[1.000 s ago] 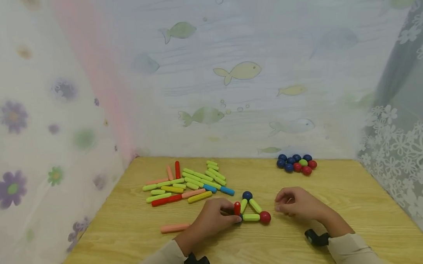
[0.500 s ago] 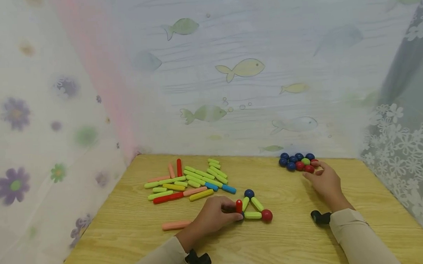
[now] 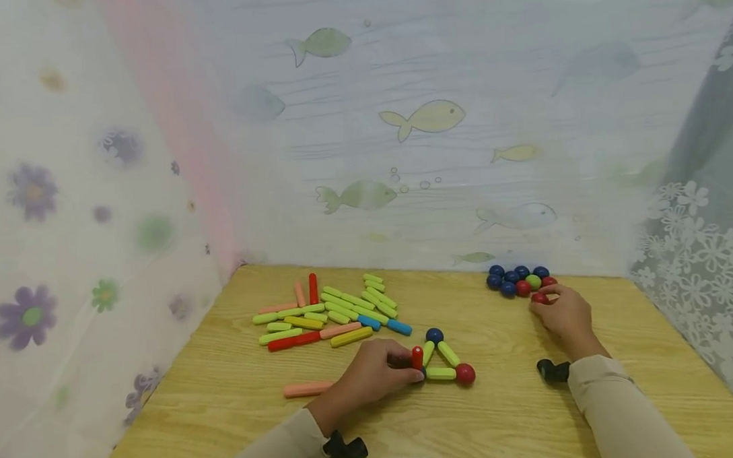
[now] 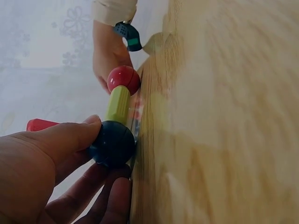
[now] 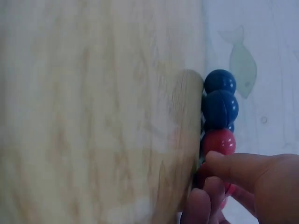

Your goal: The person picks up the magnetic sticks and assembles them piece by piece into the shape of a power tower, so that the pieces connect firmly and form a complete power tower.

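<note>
My left hand (image 3: 374, 373) pinches a dark blue ball (image 4: 112, 144) between thumb and fingers. This ball is the left corner of a triangle of short yellow-green rods (image 3: 441, 373). A red rod (image 3: 417, 357) stands up from the held ball. The triangle's other corners are a blue ball (image 3: 434, 336) at the back and a red ball (image 3: 465, 374) at the right. At the back right, my right hand (image 3: 570, 319) pinches another red ball (image 3: 539, 298) at the front of a ball cluster. In the right wrist view, fingers largely cover that ball.
Several blue balls (image 3: 509, 289), a green ball (image 3: 533, 282) and more red balls (image 3: 523, 288) lie by the back wall. Many yellow-green, blue, red and yellow rods (image 3: 351, 337) spread over the back left. One salmon rod (image 3: 308, 390) lies by my left forearm.
My right hand has gone from beside the triangle to the ball cluster and taken hold of a red ball, now slightly nearer me. My left hand keeps its grip.
</note>
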Demonstrator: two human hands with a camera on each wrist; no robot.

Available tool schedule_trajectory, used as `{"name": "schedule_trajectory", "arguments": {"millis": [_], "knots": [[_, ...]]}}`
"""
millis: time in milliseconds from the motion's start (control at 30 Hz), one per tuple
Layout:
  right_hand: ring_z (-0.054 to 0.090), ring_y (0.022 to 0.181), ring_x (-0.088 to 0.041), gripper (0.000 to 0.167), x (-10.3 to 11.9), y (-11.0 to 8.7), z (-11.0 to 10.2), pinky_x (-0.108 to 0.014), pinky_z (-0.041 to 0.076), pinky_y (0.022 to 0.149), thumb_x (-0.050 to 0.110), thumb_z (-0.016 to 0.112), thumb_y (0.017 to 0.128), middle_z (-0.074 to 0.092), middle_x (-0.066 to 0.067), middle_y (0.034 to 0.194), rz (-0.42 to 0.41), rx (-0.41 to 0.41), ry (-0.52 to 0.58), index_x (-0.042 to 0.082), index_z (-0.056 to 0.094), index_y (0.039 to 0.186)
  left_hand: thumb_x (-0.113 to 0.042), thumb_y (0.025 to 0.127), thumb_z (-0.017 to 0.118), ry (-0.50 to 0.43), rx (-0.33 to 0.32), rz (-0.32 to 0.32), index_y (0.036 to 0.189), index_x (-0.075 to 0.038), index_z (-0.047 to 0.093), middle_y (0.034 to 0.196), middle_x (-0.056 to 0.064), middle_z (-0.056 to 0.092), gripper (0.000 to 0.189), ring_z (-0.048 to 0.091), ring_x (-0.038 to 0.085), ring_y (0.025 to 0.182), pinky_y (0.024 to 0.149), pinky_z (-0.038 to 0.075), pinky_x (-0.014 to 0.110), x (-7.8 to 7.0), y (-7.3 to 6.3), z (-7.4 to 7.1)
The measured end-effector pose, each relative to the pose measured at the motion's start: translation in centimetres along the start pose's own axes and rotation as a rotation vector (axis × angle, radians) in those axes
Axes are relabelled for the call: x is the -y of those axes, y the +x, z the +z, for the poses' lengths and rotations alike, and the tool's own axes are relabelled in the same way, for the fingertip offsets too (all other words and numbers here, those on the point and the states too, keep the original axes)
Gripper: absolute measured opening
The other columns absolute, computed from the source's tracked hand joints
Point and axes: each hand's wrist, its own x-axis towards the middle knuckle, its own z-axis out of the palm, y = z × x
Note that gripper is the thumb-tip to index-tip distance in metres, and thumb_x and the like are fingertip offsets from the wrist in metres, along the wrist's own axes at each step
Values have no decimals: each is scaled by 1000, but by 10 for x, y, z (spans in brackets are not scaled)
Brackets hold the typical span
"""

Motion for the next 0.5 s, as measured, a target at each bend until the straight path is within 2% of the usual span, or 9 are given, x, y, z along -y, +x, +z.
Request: {"name": "schedule_trajectory", "arguments": {"millis": [100,233,367,500], "knots": [[63,100,-45,53,10,-9,2,-50,53,77,33,71,96,66,-30,118,-41,3,-13,-3,61,134,-35,86,86,7,1,-4,104,-26,81,98,-15,75,20,68,0,90,80,56,24,-1,0,0],[66,100,-39,53,41,-33,11,-39,52,71,41,70,98,70,-22,118,-151,-5,19,5,64,137,-35,86,86,17,2,-13,103,-27,81,98,-15,75,20,68,0,90,81,56,24,-1,0,-1],[68,92,-28,51,77,-64,22,-31,53,67,47,72,96,73,-13,118,-252,25,117,14,68,135,-35,86,86,26,3,-7,104,-25,82,98,-15,75,21,67,0,91,81,56,24,-1,0,0],[68,82,-18,44,105,-94,32,-29,55,63,45,76,94,73,-5,113,-370,112,259,22,71,131,-33,87,85,28,7,10,106,-22,82,98,-15,76,22,68,0,91,81,56,23,-2,1,0]]}}
